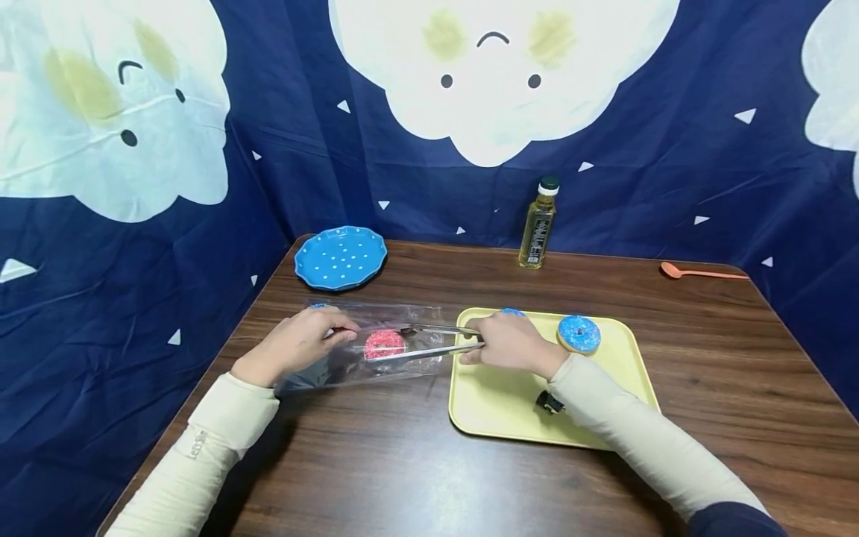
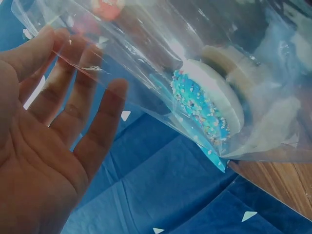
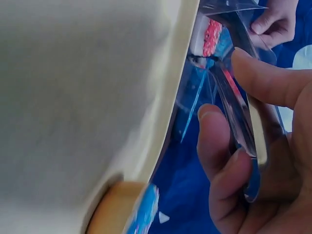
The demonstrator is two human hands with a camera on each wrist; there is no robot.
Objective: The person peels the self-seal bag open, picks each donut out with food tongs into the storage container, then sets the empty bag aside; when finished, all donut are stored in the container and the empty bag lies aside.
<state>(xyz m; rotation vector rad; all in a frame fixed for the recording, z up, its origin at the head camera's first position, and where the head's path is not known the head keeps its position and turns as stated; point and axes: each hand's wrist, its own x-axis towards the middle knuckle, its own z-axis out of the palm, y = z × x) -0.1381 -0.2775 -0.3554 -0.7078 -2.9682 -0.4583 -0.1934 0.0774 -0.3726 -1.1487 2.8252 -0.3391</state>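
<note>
My left hand [image 1: 302, 339] pinches the edge of a clear plastic bag [image 1: 349, 373] lying over the table's left side. A doughnut with blue sprinkled icing [image 2: 200, 107] is inside it, mostly hidden by that hand in the head view. My right hand [image 1: 506, 343] grips metal tongs [image 1: 443, 350] above the tray's left edge. The tongs reach left into the bag, their two arms apart, with the tips right at a pink-iced doughnut [image 1: 384, 341]. In the right wrist view, thumb and fingers curl round the tongs [image 3: 239, 117].
A yellow tray [image 1: 496, 421] on the right bears a blue-iced doughnut [image 1: 579, 333] and another blue one [image 1: 513, 312] partly behind my right hand. Farther back are a blue dotted plate [image 1: 341, 257], an oil bottle [image 1: 538, 227] and an orange spoon [image 1: 701, 273].
</note>
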